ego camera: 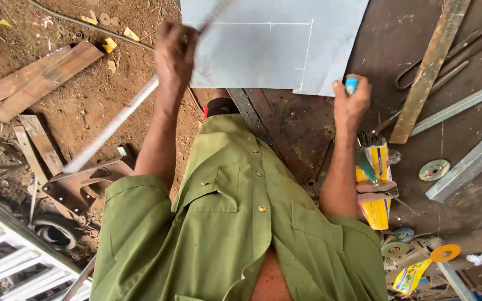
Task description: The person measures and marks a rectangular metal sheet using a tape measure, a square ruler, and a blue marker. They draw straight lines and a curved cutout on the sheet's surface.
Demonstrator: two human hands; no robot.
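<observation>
Your left hand (175, 56) is closed around a long metal ruler (112, 128), gripping it partway along. The ruler is blurred; one end slants down past your left forearm over the dirt floor (85, 106), the other rises across the grey metal sheet (263, 50). Your right hand (351, 103) is closed around a small blue-tipped marker (351, 85), held upright just beside the sheet's near right corner.

The sheet lies flat on the dark rusty desk (397, 44), straight ahead of you between your hands. Thin pale lines are already drawn on it, one running across and one running down near its right edge. The step in hand looks like marking out the sheet. The next move likely calls for laying the ruler flat and steady on the sheet before the marker touches it.

Both arms reach forward, the left raised higher. To your right lie a yellow packet (379, 184), round cutting discs (434, 169), a wooden strip (428, 72) and metal bars (470, 161).
</observation>
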